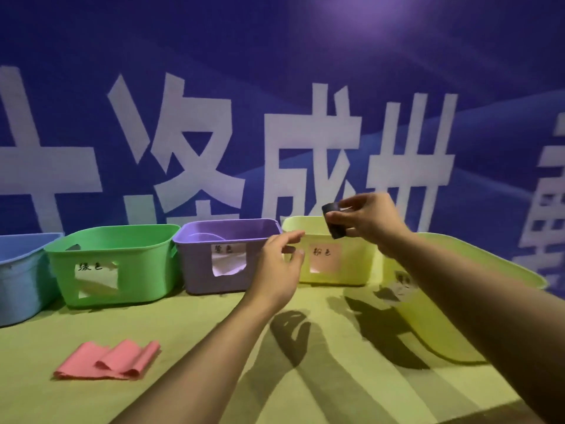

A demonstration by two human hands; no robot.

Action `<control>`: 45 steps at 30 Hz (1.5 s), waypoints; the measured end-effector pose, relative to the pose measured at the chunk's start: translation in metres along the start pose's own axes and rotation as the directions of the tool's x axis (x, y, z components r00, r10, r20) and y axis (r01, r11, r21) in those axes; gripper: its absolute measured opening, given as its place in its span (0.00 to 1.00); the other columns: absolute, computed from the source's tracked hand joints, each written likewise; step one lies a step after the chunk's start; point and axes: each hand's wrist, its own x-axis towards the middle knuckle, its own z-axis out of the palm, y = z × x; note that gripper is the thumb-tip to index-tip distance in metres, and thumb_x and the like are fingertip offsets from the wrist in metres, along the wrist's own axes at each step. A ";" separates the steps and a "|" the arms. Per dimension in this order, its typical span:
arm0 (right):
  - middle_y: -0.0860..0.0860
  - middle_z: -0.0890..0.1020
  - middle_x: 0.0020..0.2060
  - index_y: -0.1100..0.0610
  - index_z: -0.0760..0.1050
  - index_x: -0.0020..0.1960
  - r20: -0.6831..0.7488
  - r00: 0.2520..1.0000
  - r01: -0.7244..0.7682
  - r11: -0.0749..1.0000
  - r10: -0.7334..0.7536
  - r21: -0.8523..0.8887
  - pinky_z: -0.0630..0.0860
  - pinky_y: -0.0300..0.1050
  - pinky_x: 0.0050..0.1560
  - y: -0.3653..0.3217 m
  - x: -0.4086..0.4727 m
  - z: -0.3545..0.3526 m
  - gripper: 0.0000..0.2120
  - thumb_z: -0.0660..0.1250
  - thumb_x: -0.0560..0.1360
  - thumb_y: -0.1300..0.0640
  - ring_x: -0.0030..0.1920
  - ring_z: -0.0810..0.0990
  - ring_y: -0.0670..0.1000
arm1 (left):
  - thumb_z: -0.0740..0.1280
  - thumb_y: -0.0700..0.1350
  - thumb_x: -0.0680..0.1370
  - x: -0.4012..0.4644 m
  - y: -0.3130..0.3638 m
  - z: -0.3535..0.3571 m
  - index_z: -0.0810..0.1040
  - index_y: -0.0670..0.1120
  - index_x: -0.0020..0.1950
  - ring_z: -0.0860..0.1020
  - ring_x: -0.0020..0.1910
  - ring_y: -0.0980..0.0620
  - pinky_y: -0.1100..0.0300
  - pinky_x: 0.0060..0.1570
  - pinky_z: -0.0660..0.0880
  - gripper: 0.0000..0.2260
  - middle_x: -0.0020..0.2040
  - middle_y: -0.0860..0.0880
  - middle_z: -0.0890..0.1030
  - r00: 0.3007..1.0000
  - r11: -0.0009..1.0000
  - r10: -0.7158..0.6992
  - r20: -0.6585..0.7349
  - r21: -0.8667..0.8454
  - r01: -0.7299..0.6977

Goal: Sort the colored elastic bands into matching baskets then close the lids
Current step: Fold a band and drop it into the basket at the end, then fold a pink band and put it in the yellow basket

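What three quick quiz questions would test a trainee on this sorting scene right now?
1. True or false: the right hand pinches a dark band.
2. Which basket holds a band? A green basket B purple basket C neither
3. What lies on the table, near left?

Key: 1 true. 2 B; a purple band shows inside. 3 a folded pink band. The left hand holds nothing.

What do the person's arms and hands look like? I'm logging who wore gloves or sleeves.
Both arms are bare as far as the frame shows. The left hand and right hand wear no gloves, rings, watches or bands; no sleeve is visible.
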 end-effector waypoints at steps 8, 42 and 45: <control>0.57 0.85 0.43 0.63 0.84 0.54 -0.179 0.978 -0.175 0.896 0.109 -0.408 0.85 0.54 0.50 0.051 0.015 -0.102 0.19 0.79 0.71 0.49 0.45 0.85 0.54 | 0.66 0.42 0.83 -0.008 0.001 0.049 0.79 0.53 0.67 0.77 0.56 0.67 0.74 0.52 0.74 0.13 0.60 0.57 0.81 1.000 0.999 -0.015 0.019 -0.040 0.015; 0.50 0.86 0.44 0.57 0.84 0.52 0.516 0.854 0.255 0.919 -0.067 -0.301 0.76 0.37 0.37 -0.034 -0.064 0.118 0.10 0.73 0.78 0.50 0.41 0.82 0.46 | 0.67 0.38 0.82 -0.055 -0.050 -0.138 0.82 0.49 0.64 0.80 0.53 0.56 0.63 0.52 0.77 0.13 0.60 0.52 0.83 0.958 0.957 -0.202 -0.204 0.166 0.237; 0.47 0.85 0.41 0.56 0.85 0.53 0.600 0.796 0.294 0.914 -0.074 -0.278 0.75 0.39 0.38 -0.041 -0.084 0.169 0.11 0.73 0.78 0.49 0.40 0.81 0.45 | 0.66 0.39 0.83 -0.069 -0.060 -0.182 0.80 0.50 0.65 0.78 0.47 0.58 0.62 0.48 0.74 0.13 0.62 0.52 0.82 0.934 0.918 -0.237 -0.267 0.252 0.305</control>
